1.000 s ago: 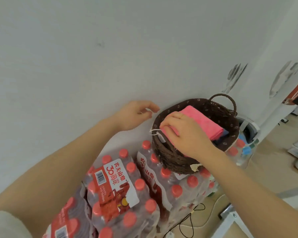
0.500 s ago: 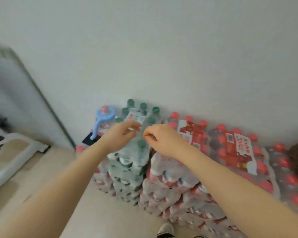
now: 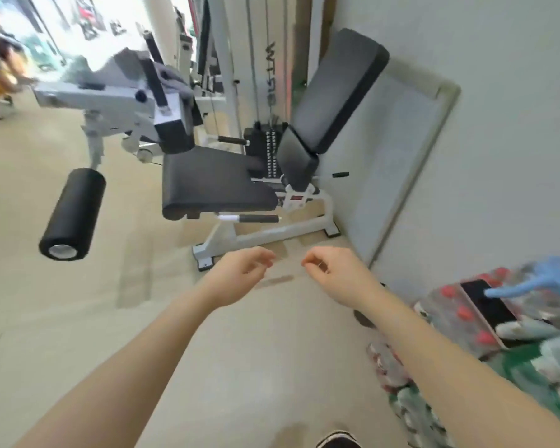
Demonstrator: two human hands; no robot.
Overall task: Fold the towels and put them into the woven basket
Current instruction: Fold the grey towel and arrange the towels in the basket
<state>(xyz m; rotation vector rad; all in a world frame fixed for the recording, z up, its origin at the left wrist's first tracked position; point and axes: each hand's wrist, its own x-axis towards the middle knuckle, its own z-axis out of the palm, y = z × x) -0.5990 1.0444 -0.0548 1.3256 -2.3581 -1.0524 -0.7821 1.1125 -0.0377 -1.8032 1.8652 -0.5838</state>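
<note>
Head view: left hand (image 3: 240, 273) and right hand (image 3: 333, 273) hang loosely curled, empty, held apart over floor (image 3: 78, 318) facing gym machine (image 3: 214, 179). Towels, woven basket out of frame. Judgement: hands free, ready for next towel.

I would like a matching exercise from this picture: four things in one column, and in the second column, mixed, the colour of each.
Things:
1. foam roller pad of the gym machine
2. machine base frame
3. bottle caps beside the phone
4. carry handle above the phone

Colours:
A. red
B. light blue
C. black
D. white

Pairs: 1-C, 2-D, 3-A, 4-B
</note>
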